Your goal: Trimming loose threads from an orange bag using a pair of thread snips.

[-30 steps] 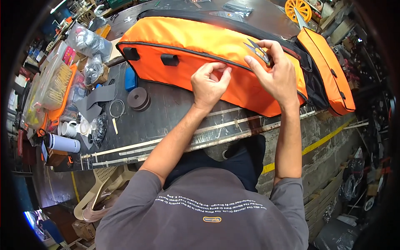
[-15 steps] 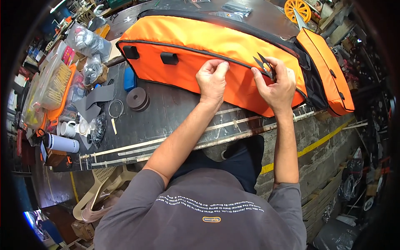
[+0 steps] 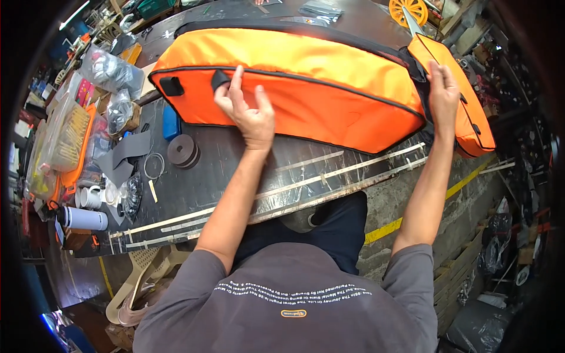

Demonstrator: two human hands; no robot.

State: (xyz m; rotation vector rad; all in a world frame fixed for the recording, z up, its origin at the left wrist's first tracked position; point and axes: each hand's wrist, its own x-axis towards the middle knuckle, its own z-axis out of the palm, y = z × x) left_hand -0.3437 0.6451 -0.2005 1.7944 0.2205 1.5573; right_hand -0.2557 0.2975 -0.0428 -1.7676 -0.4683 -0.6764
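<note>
A large orange fabric bag [image 3: 329,112] with black piping lies along the table before me. My left hand [image 3: 250,115] is at its front panel, fingers spread, beside a black strap loop [image 3: 219,80]; a fingertip overlaps the loop, but contact is unclear. Another black loop [image 3: 172,86] is sewn farther left. My right hand [image 3: 443,97] is raised at the bag's right end, fingers stretched upward, before the dark gap next to a smaller orange bag section [image 3: 453,88]. The black thread snips seen earlier do not show; the right palm is partly hidden.
Left on the table are a dark tape roll [image 3: 183,151], a blue block [image 3: 171,122], grey fabric scraps [image 3: 125,150] and a wire coil [image 3: 154,166]. Beyond them sit a clear organiser case [image 3: 73,129], white mugs [image 3: 90,197] and a white bottle [image 3: 85,219]. A yellow wheel [image 3: 408,12] stands far right.
My hands have moved apart, the left toward the strap loop, the right to the bag's right end. The left pinch has opened. The snips, then in my right hand, have gone from sight.
</note>
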